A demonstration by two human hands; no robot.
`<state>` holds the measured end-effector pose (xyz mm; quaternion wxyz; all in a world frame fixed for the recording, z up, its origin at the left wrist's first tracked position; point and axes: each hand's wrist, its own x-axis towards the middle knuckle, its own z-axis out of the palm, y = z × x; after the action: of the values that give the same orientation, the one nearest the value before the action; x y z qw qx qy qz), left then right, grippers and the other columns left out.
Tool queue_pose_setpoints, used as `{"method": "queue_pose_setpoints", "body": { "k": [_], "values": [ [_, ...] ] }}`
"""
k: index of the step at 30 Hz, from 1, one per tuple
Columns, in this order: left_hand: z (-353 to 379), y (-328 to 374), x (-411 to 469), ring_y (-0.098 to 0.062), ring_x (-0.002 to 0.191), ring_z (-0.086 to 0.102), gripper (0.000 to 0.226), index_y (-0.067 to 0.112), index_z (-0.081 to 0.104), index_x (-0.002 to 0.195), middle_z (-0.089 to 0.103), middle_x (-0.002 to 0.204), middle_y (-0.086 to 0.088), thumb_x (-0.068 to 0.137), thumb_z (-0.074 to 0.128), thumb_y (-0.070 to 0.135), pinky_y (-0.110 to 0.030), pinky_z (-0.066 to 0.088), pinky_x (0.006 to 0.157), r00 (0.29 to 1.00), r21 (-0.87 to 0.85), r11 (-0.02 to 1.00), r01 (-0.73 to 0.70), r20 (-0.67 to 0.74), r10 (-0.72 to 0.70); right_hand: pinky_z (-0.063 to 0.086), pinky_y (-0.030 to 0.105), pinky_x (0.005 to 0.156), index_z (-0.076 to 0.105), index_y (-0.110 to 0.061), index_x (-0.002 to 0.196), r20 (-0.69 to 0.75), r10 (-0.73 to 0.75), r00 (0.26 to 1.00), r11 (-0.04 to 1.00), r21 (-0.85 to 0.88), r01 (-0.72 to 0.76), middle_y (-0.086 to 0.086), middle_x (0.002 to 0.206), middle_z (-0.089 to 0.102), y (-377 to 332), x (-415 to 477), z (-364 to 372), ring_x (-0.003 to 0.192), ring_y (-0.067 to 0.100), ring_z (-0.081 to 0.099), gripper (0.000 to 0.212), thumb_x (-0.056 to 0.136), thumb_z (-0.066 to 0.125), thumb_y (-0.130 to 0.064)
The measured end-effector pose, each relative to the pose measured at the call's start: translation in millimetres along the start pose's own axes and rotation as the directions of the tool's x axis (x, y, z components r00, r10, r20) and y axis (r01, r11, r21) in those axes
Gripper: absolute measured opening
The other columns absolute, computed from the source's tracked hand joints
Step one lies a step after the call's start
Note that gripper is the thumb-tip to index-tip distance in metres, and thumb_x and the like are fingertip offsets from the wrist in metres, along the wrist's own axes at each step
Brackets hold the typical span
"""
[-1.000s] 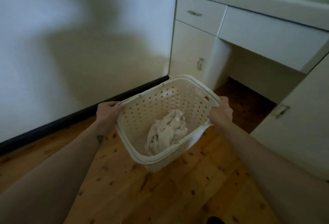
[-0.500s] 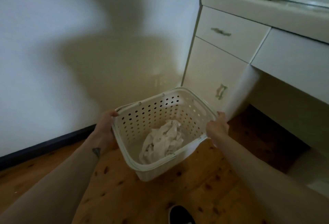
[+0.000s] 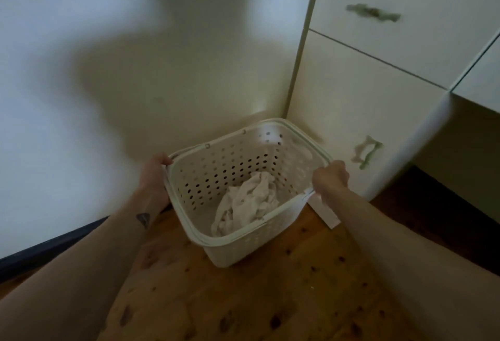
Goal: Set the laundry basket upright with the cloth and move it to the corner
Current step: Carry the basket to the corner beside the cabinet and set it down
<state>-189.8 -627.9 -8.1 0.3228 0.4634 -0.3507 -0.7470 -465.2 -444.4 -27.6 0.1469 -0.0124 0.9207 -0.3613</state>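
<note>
A white perforated laundry basket (image 3: 230, 250) stands upright, tucked close to the corner between the wall and the cabinet. A crumpled pale cloth (image 3: 247, 201) lies in its bottom. My left hand (image 3: 154, 175) grips the left rim, fingers curled over the edge. On the opposite side my right hand (image 3: 330, 177) is closed on the right rim. Whether the basket's base touches the wooden floor is hidden by its own body.
A white wall (image 3: 108, 97) with a dark skirting board (image 3: 54, 246) runs along the left. A cream cabinet (image 3: 365, 110) with a drawer handle (image 3: 373, 14) and door handle (image 3: 366, 152) stands right of the basket. Knotty wooden floor (image 3: 257, 300) fills the foreground.
Both hands have carried the basket forward into the corner between wall and cabinet. The view has closed in, and the shoe seen earlier is out of frame.
</note>
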Motion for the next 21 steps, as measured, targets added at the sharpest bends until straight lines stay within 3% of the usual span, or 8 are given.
{"method": "queue_pose_setpoints", "body": {
  "k": [3,5,8,13,16,18,21],
  "values": [
    [7.2,-0.8,17.2,-0.024,0.070,0.060,0.036,0.007,0.055,0.112,0.058,0.095,-0.009,0.078,0.045,0.009,-0.040,0.052,0.067,0.999,-0.020,1.000,0.017,0.049,-0.016,0.048,0.035,0.079,0.024,0.001,0.156,-0.004,0.022,1.000,1.000,0.014,-0.022,0.023,0.151,0.043,-4.2,15.9,6.9,0.129,0.040,0.053,0.057,0.103,0.046,-0.002],
    [12.3,0.6,24.6,-0.024,0.072,0.060,0.024,0.010,0.051,0.101,0.057,0.092,-0.008,0.077,0.046,0.011,-0.041,0.054,0.072,0.998,-0.022,0.999,0.023,0.064,-0.022,0.050,0.033,0.080,0.030,0.003,0.153,-0.004,0.032,0.999,0.999,0.015,-0.032,0.025,0.149,0.045,-5.9,23.6,9.2,0.126,0.041,0.056,0.055,0.102,0.048,0.000],
    [18.1,3.9,35.3,-0.028,0.085,0.057,0.032,0.012,0.042,0.107,0.054,0.101,-0.010,0.075,0.046,0.012,-0.048,0.050,0.089,0.993,-0.024,0.998,0.049,0.104,-0.047,0.056,0.048,0.096,0.040,0.005,0.147,0.017,0.042,0.999,0.999,0.017,-0.042,0.027,0.142,0.053,-10.8,31.9,11.5,0.122,0.043,0.060,0.048,0.101,0.052,-0.002],
    [20.0,3.5,58.1,-0.023,0.066,0.060,0.029,0.013,0.043,0.102,0.056,0.087,-0.007,0.073,0.048,0.011,-0.038,0.057,0.063,0.996,-0.009,0.999,0.034,0.083,-0.033,0.059,0.053,0.091,0.046,0.007,0.144,0.034,0.041,0.999,0.999,0.026,-0.042,0.030,0.131,0.061,-19.8,45.8,20.7,0.112,0.045,0.067,0.045,0.100,0.054,-0.001],
    [21.7,0.4,69.3,-0.021,0.053,0.062,0.011,0.013,0.048,0.084,0.056,0.075,-0.006,0.073,0.046,0.010,-0.034,0.056,0.051,0.995,-0.027,0.999,0.018,0.096,-0.015,0.062,0.044,0.079,0.052,0.008,0.136,0.016,0.028,0.999,0.999,0.042,-0.029,0.029,0.121,0.066,-20.3,51.0,26.4,0.099,0.042,0.072,0.038,0.100,0.055,-0.002],
    [22.2,-0.6,74.7,-0.021,0.049,0.061,0.009,0.016,0.042,0.072,0.055,0.071,-0.006,0.072,0.046,0.008,-0.034,0.056,0.049,0.997,-0.036,0.999,-0.008,0.081,0.011,0.060,0.038,0.069,0.055,0.008,0.132,0.004,0.021,1.000,0.998,0.054,-0.022,0.027,0.116,0.068,-20.8,52.3,29.1,0.093,0.040,0.073,0.033,0.100,0.054,-0.002],
    [23.0,-1.4,80.0,-0.024,0.057,0.059,0.007,0.014,0.043,0.074,0.055,0.074,-0.006,0.071,0.047,0.009,-0.037,0.055,0.059,0.997,-0.012,1.000,-0.028,0.072,0.028,0.061,0.040,0.072,0.057,0.008,0.129,0.000,0.036,0.999,0.998,0.055,-0.036,0.026,0.113,0.070,-21.8,56.0,31.5,0.093,0.039,0.073,0.032,0.098,0.055,-0.001]
  ]
}}
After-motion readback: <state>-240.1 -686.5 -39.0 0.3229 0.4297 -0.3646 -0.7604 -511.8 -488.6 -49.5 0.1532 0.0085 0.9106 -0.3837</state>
